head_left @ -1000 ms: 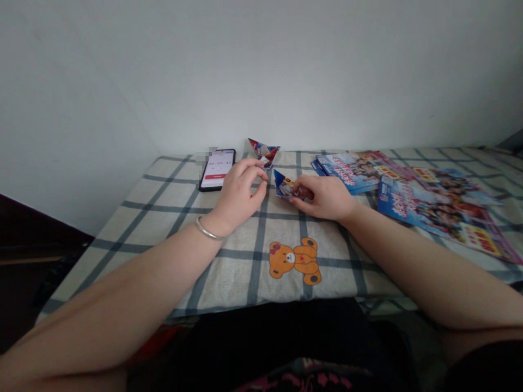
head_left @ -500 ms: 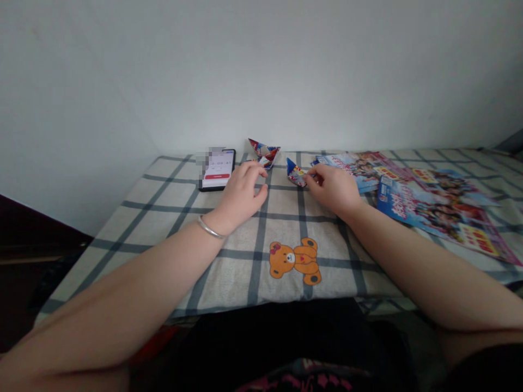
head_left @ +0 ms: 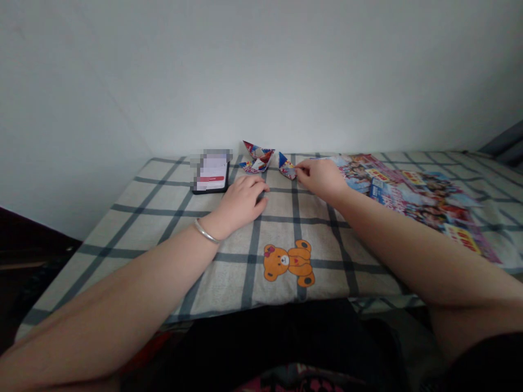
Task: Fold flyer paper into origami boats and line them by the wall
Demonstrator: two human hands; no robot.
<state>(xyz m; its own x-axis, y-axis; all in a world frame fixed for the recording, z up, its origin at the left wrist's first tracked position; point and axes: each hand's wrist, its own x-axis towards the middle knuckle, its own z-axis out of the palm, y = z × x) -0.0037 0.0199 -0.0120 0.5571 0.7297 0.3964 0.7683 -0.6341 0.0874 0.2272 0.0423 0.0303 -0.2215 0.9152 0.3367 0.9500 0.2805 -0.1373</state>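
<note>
Checked table (head_left: 163,220), flyers (head_left: 437,215) at right

The left hand (head_left: 241,201) has fingers loosely curved, thumb apart; the right hand (head_left: 324,178) pinches with its fingers. Beside the left lies a phone (head_left: 214,170), then a large folded paper (head_left: 265,159) and, just right, in the pinch, a small folded paper (head_left: 286,166).

A phone (head_left: 213,170) is resting toward the far edge of the worktop (head_left: 327,267), its lit screen showing a red bar (head_left: 211,179). A checked cloth (head_left: 134,224) is covering the worktop, an orange bear print (head_left: 293,262) lying sideways near the front. A pale wall (head_left: 261,71) is rising behind.
</note>
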